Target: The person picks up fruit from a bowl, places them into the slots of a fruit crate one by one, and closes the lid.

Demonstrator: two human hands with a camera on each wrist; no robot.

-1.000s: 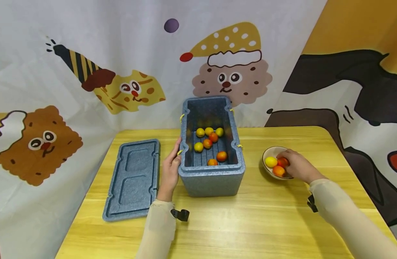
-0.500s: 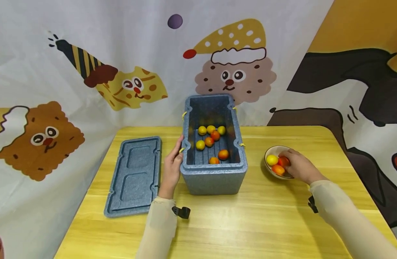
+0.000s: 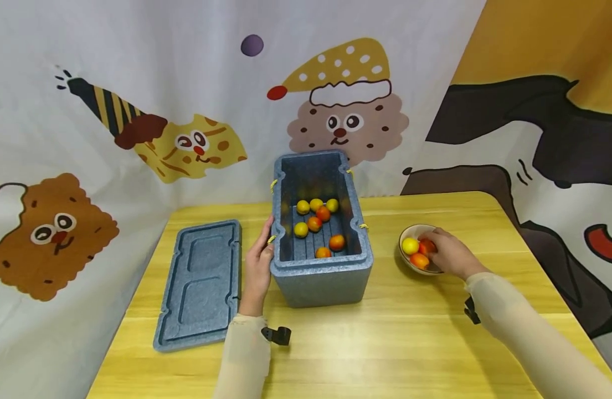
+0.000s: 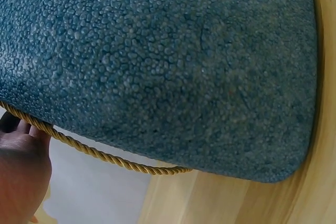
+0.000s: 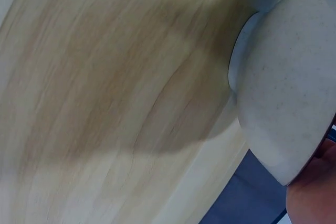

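A deep grey-blue foam box [image 3: 322, 288] stands mid-table with several small yellow and orange-red fruits [image 3: 314, 224] on its floor. My left hand [image 3: 258, 271] rests along the box's left side, fingers extended, by the yellow rope [image 4: 105, 156]. On the right my right hand [image 3: 452, 252] reaches into a small bowl [image 3: 404, 262], its fingertips about a red fruit [image 3: 426, 247]. A yellow fruit [image 3: 410, 245] and an orange fruit [image 3: 419, 261] lie beside it. In the right wrist view, the bowl's wall hides the fingertips.
The flat grey-blue lid [image 3: 201, 282] lies on the wooden table [image 3: 385, 338], left of the box and my left forearm. A cartoon-printed cloth [image 3: 196, 66] hangs right behind the table and the box.
The head view shifts slightly. My right hand stays in the bowl at the red fruit, while the orange fruit has shifted a little left there. My left hand keeps its place on the box.
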